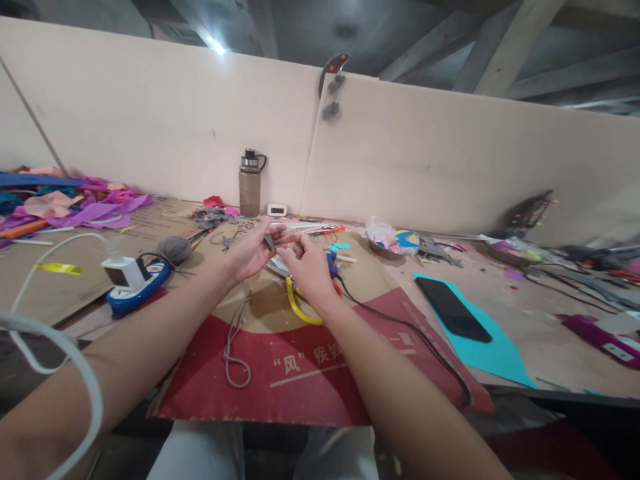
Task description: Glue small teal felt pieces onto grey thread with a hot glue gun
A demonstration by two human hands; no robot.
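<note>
Over the cardboard [200, 373], toward its far edge, the left hand [253, 253] holds a grey scrap [270, 242]; the right hand [311, 268] curls just beside, whether gripping anything I cannot tell. A cord [227, 355] lies toward the near edge.

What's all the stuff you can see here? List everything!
bottle: one, brownish, back centre
display: one, white, right of bottle
scraps: many, mixed colours, back left
power strip: one, blue and white, left
plug: one, white, on power strip
yarn ball: one, grey, behind power strip
cable: one, white, front left
cardboard: one, red and tan, front centre
cord loop: one, grey, on cardboard
curved handle: one, yellow, centre
bowl: one, brown, right of centre
sheet: one, turquoise, right
phone: one, black, on sheet
gadget: one, purple, far right
small piece: one, grey, centre
left hand: one, bare, holding small piece
right hand: one, bare, beside left hand
</note>
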